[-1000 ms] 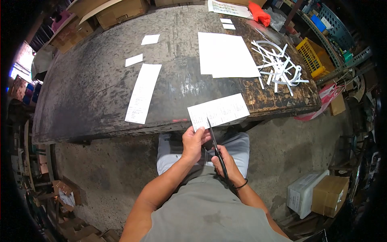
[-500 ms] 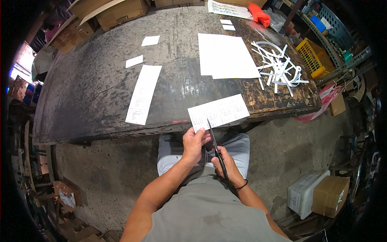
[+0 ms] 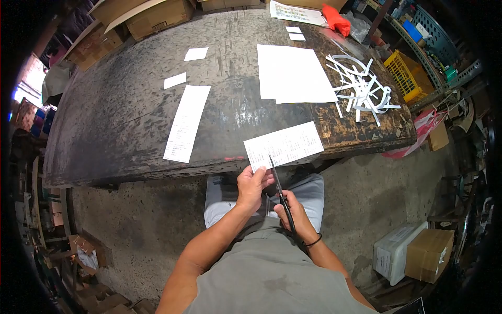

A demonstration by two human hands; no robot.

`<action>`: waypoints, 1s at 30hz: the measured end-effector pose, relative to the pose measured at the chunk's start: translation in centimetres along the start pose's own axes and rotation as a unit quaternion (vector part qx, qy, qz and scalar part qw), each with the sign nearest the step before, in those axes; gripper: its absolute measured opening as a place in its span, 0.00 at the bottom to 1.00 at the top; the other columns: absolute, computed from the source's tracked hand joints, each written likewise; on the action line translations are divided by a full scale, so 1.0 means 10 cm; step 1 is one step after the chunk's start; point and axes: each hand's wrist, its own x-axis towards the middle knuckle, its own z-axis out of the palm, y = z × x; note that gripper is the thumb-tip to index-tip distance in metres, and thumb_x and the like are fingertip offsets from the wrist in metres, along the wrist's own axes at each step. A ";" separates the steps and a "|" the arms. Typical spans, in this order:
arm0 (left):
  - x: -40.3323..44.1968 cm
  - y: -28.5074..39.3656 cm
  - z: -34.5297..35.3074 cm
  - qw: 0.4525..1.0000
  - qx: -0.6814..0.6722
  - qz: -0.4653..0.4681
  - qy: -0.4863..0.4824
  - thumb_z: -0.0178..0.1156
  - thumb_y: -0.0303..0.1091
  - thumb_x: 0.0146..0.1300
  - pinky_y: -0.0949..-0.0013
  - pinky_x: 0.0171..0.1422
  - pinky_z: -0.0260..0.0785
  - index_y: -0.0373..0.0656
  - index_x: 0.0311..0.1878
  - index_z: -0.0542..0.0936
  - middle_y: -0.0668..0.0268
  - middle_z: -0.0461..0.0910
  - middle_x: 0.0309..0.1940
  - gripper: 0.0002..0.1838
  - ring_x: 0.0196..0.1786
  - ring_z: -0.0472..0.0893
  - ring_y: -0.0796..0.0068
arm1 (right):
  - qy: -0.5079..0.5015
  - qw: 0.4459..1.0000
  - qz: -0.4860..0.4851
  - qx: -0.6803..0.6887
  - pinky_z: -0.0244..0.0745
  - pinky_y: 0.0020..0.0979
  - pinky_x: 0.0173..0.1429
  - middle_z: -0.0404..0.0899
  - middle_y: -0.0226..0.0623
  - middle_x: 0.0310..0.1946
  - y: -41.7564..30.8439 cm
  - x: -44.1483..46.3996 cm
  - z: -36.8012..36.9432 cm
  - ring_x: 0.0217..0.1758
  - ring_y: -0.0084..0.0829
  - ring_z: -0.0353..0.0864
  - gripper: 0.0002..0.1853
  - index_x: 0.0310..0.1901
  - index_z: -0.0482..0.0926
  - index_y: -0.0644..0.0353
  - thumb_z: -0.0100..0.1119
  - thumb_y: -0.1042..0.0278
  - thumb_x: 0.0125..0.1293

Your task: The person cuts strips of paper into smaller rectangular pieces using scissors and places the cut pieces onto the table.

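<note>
My left hand [image 3: 252, 186] pinches the lower left corner of a printed strip of paper [image 3: 287, 144], held out over the table's front edge. In my right hand [image 3: 294, 212] is a pair of black-handled scissors [image 3: 278, 187], fingers wrapped round the handles. The blades point up and lie against the paper near my left thumb; I cannot tell whether they are cutting into it. On the table to the left lies a longer printed strip [image 3: 187, 124], with two small white paper pieces [image 3: 196, 54] beyond it.
White sheets [image 3: 295, 73] lie on the dark worn table [image 3: 120, 115], beside a heap of thin paper offcuts [image 3: 366, 91]. Cardboard boxes [image 3: 159, 20] stand at the back left. An orange bag [image 3: 336, 20] and a yellow crate [image 3: 408, 77] are at the right.
</note>
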 end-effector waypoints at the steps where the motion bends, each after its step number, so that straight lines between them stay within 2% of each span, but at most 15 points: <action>1: 0.00 0.00 -0.01 1.000 0.000 0.000 0.000 0.53 0.33 0.66 0.70 0.44 0.75 0.36 0.47 0.74 0.60 0.80 0.40 0.11 0.39 0.81 0.72 | -0.002 1.000 0.005 0.005 0.66 0.27 0.26 0.71 0.34 0.24 0.02 0.00 0.00 0.22 0.24 0.70 0.27 0.53 0.66 0.64 0.60 0.50 0.63; 7: 0.02 0.11 -0.07 0.999 0.001 -0.033 -0.017 0.56 0.38 0.65 0.71 0.41 0.76 0.38 0.45 0.75 0.62 0.81 0.39 0.13 0.37 0.80 0.74 | -0.011 1.000 0.003 0.013 0.65 0.26 0.24 0.72 0.32 0.25 0.01 -0.06 -0.06 0.22 0.22 0.71 0.26 0.54 0.66 0.63 0.60 0.52 0.64; 9: 0.05 0.17 -0.09 0.998 0.025 -0.052 -0.006 0.58 0.38 0.63 0.73 0.33 0.74 0.41 0.47 0.75 0.65 0.80 0.38 0.14 0.32 0.79 0.75 | -0.013 1.000 -0.005 0.010 0.65 0.26 0.24 0.72 0.32 0.26 0.02 -0.09 -0.06 0.22 0.22 0.71 0.26 0.54 0.66 0.63 0.60 0.52 0.64; 11: 0.09 0.16 -0.11 0.998 0.046 -0.047 -0.004 0.58 0.38 0.63 0.74 0.30 0.72 0.40 0.46 0.75 0.65 0.80 0.36 0.13 0.30 0.78 0.76 | -0.009 0.999 0.005 0.041 0.58 0.21 0.22 0.66 0.23 0.21 0.03 -0.12 -0.04 0.20 0.15 0.63 0.29 0.54 0.67 0.62 0.56 0.44 0.65; 15: 0.10 0.13 -0.10 0.996 0.082 -0.025 0.007 0.57 0.38 0.64 0.80 0.23 0.69 0.38 0.41 0.77 0.67 0.79 0.29 0.12 0.22 0.76 0.82 | -0.011 0.999 -0.044 0.012 0.58 0.22 0.22 0.66 0.24 0.21 0.07 -0.13 -0.04 0.19 0.15 0.63 0.29 0.55 0.66 0.63 0.55 0.44 0.65; 17: 0.09 0.13 -0.09 0.996 0.088 -0.020 0.000 0.57 0.38 0.65 0.80 0.23 0.69 0.38 0.41 0.77 0.67 0.79 0.29 0.12 0.22 0.75 0.82 | -0.026 1.000 -0.001 0.002 0.70 0.29 0.35 0.74 0.38 0.30 0.03 -0.13 -0.06 0.30 0.29 0.76 0.26 0.54 0.65 0.63 0.59 0.51 0.65; 20: 0.06 0.13 -0.08 0.995 0.097 -0.018 -0.007 0.57 0.37 0.64 0.80 0.23 0.69 0.37 0.41 0.77 0.66 0.80 0.29 0.11 0.22 0.76 0.81 | -0.030 0.999 0.015 -0.002 0.70 0.31 0.40 0.75 0.40 0.31 -0.07 -0.11 -0.08 0.35 0.33 0.76 0.26 0.55 0.65 0.63 0.57 0.52 0.66; 30: 0.00 0.10 -0.07 0.996 0.094 -0.007 -0.010 0.57 0.36 0.64 0.80 0.24 0.70 0.37 0.41 0.77 0.66 0.80 0.29 0.11 0.23 0.76 0.82 | -0.031 0.999 -0.006 -0.036 0.70 0.34 0.40 0.75 0.44 0.30 -0.10 -0.03 -0.08 0.34 0.36 0.77 0.28 0.57 0.62 0.64 0.53 0.48 0.67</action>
